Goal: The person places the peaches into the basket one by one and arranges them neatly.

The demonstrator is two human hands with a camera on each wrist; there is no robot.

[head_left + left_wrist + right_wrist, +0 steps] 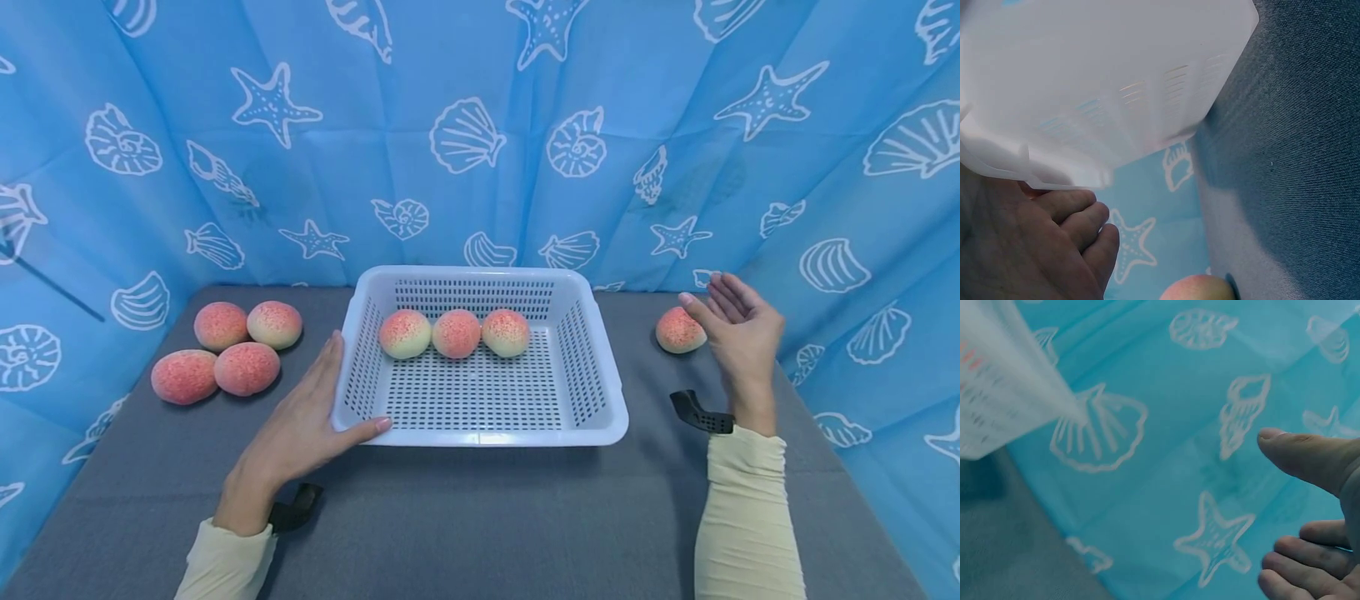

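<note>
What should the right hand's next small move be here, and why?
Probably to close on the lone peach at right: the right hand is empty and near it, while the left hand rests against the basket, whose floor has room beside its three peaches.

Grey table (pixel 480 517) under a white basket (pixel 480 437) and five loose peaches (pixel 247 368).

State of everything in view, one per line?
White basket: upright, partly filled.
Three peaches: in a row inside the basket.
Four peaches: clustered on the table's left.
Lone peach: on the table, right of basket.
Left hand: on basket's left side, thumb at front rim.
Right hand: near lone peach, holding nothing.
Curtain: hanging, creased.
</note>
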